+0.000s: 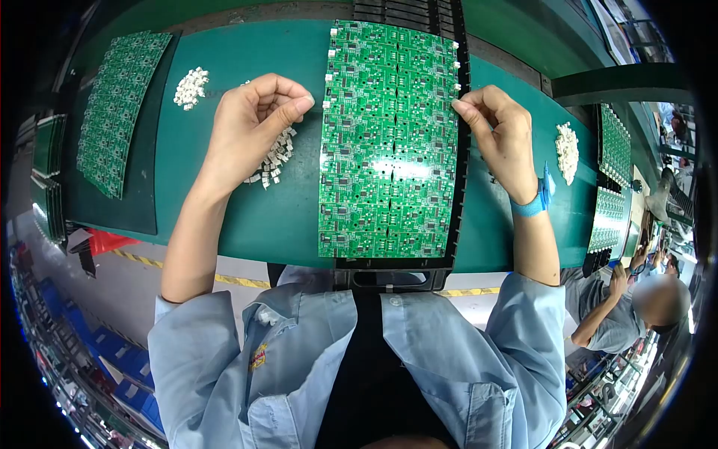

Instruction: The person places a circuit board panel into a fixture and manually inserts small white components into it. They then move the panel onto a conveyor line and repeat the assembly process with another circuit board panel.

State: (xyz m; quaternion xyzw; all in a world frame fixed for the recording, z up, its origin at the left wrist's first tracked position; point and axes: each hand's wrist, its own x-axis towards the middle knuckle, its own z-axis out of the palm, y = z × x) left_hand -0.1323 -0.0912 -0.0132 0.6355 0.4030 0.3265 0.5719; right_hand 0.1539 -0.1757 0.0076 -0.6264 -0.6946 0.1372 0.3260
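Observation:
A green circuit board panel [389,150] lies lengthwise on a black carrier [458,187] in front of me. Small white connectors [329,77] sit along the upper part of its left and right edges. My left hand [262,123] is beside the left edge, thumb and index finger pinched together just short of a connector; anything between the tips is too small to make out. Below that hand, partly covered, is a loose pile of white connectors [277,161]. My right hand [502,135] pinches at the right edge, fingertips hiding whatever is there. A blue wrist strap [531,203] circles my right wrist.
More white connectors are heaped at the left [191,88] and right [567,153] of the green mat [232,217]. Another board panel [123,112] leans at far left, near stacked boards [48,150]. Further panels [607,217] stand at right, where a co-worker [617,314] is seated.

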